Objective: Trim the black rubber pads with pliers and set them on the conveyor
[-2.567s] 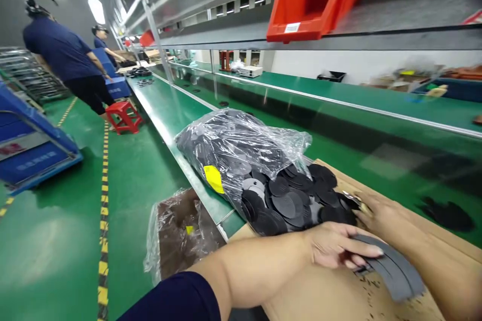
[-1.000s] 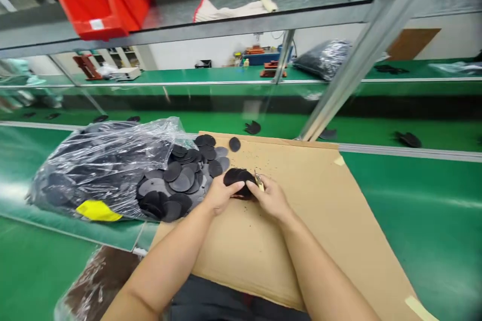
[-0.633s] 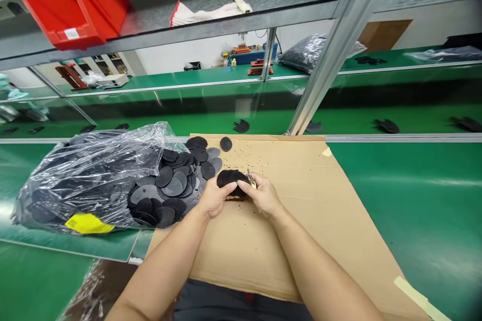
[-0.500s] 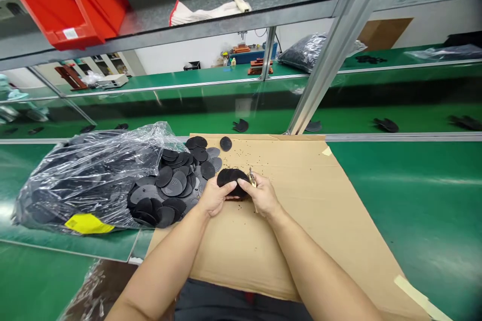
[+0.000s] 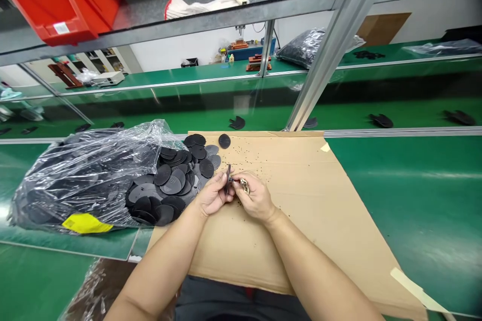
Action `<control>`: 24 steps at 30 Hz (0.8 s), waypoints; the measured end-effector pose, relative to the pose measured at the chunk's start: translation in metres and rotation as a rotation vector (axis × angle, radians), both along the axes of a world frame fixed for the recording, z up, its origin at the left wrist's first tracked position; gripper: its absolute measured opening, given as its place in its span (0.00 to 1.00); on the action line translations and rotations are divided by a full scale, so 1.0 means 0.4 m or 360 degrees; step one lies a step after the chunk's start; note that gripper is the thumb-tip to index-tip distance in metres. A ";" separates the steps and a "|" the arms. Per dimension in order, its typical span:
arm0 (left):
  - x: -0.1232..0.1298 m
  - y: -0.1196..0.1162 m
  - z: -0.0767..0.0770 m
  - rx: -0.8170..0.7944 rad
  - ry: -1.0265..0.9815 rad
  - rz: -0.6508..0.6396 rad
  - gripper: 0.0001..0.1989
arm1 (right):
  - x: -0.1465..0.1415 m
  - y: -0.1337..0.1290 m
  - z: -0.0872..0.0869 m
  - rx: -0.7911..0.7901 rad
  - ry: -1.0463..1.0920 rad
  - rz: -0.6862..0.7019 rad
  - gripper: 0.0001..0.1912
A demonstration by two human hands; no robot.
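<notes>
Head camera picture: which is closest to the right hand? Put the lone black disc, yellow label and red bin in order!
1. Lone black disc, ahead of the right hand.
2. Yellow label, on the bag, left.
3. Red bin, up on the shelf.

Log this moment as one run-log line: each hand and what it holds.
left hand: black disc held edge-on | right hand: small brass-coloured tool | beside: black disc pile

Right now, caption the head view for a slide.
Left hand holds black disc edge-on, right hand a brass tool, over cardboard.
</notes>
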State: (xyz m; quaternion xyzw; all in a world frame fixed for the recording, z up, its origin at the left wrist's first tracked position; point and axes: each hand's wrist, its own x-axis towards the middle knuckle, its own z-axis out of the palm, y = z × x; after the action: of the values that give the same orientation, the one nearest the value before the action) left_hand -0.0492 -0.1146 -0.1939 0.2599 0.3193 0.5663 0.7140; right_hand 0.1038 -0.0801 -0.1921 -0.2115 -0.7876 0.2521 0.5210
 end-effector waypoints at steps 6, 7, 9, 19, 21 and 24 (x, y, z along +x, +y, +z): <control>0.002 -0.006 -0.002 0.0006 0.0040 0.0000 0.26 | 0.002 -0.006 0.006 0.0170 -0.0095 0.0003 0.07; 0.004 -0.007 0.002 0.0010 0.0059 0.0047 0.26 | 0.001 -0.006 0.004 0.0151 -0.0080 -0.0009 0.07; 0.009 -0.002 0.016 0.0025 0.0135 0.0216 0.25 | 0.001 0.001 -0.007 0.0030 0.0017 -0.0095 0.07; -0.189 0.301 0.203 0.0315 0.2061 0.1491 0.14 | 0.023 0.085 -0.057 -0.0592 0.0544 -0.0553 0.14; -0.254 0.366 0.233 0.0223 0.2668 0.1516 0.16 | 0.023 0.082 -0.054 -0.0561 0.0514 -0.0530 0.13; -0.288 0.442 0.245 0.0093 0.3011 0.1353 0.25 | 0.019 0.074 -0.049 -0.0528 0.0477 -0.0511 0.12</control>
State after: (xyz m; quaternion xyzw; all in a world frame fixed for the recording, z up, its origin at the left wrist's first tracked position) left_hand -0.1643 0.0622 -0.0958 0.4814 0.8009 0.3436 -0.0938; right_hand 0.1113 -0.0505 -0.2115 -0.3765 -0.6061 0.3201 0.6232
